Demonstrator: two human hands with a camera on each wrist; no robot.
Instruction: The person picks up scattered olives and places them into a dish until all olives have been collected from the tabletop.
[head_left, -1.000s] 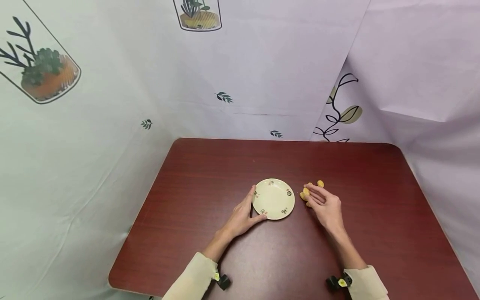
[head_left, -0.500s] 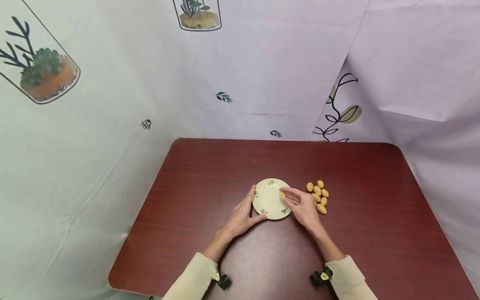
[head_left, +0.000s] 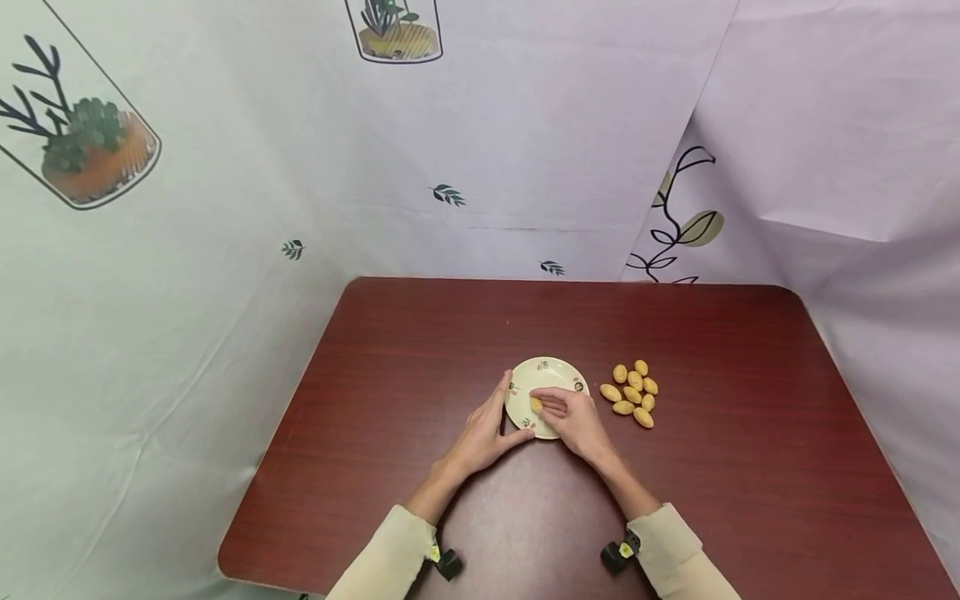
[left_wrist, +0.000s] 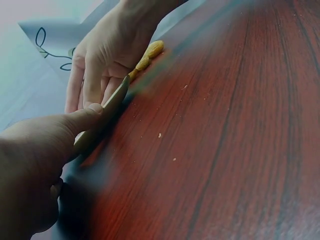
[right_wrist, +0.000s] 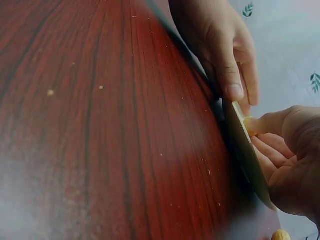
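Observation:
A pale round plate [head_left: 543, 372] with small printed motifs lies on the table. My left hand [head_left: 480, 435] holds it by the left and near rim, fingers along one side and thumb on the edge. In the left wrist view the thumb [left_wrist: 85, 119] lies over the rim. Low above the plate's middle, my right hand [head_left: 576, 421] pinches a small yellow oval nut-like piece [head_left: 536, 404] between thumb and fingertips. The right wrist view shows this piece [right_wrist: 249, 125] close over the plate surface, partly covered by the thumb. No other piece shows on the visible part of the plate.
Several similar yellow pieces [head_left: 633, 394] lie in a loose cluster just right of the plate. The dark red wooden table [head_left: 420, 333] has rounded corners. Light patterned cloth [head_left: 480, 150] hangs behind it and along its sides. Tiny crumbs [right_wrist: 50, 92] dot the wood.
My right hand has moved left from the yellow cluster to over the plate, bringing one piece with it, and is now nearer the plate's middle. The left hand and plate have stayed in place.

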